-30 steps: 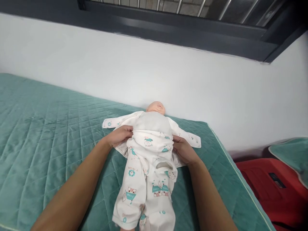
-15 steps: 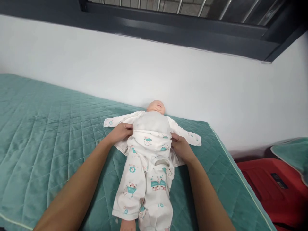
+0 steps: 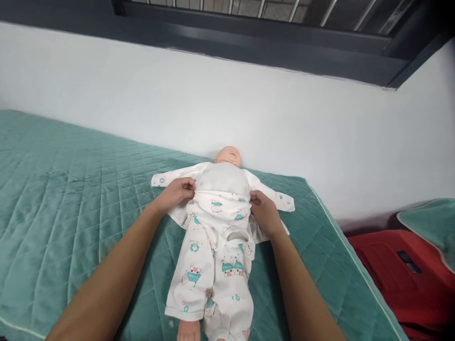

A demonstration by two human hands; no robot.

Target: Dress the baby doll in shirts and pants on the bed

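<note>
a doll in printed clothes (image 3: pixel 226 208) lies on the green quilted cover (image 3: pixel 95 189).

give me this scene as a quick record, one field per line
doll: on its back, head toward the wall
top: white, printed, open, sleeves spread to both sides
pants: white, printed, on the doll up to a grey torso
foot: one shows, out of the left pants leg
left hand: fingers at left edge of waistband, grip unclear
right hand: fingers at right edge of waistband, grip unclear
surface: green quilt
right side: red object
</note>
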